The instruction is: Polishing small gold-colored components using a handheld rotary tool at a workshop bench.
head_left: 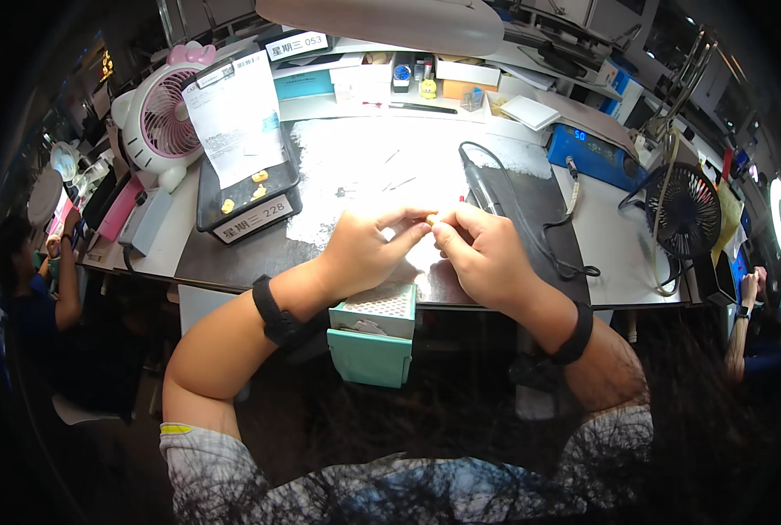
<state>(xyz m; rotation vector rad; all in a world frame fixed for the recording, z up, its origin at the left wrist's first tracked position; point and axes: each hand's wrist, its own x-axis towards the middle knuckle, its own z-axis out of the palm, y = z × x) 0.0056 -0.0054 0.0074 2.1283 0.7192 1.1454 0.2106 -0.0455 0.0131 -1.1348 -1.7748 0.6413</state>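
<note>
Over the near edge of the bench, my left hand (pixel 362 249) and my right hand (pixel 487 254) meet fingertip to fingertip. Between the pinched thumbs and fingers is a small gold-coloured piece (pixel 432 219), mostly hidden and too small to name. A pen-shaped handpiece (pixel 481 188) on a dark cord lies just beyond my right hand. Left of my left hand, a black tray (pixel 292 175) holds a few small gold-coloured pieces (pixel 260 177) and a leaning printed sheet (pixel 235 118).
A mint-green box (pixel 370 354) with a perforated top juts out below my hands. At left stands a white and pink fan (pixel 165 114); at right, a blue control box (pixel 596 157) and a black fan (pixel 684 210). A lamp (pixel 382 24) hangs overhead. Other people sit at both sides.
</note>
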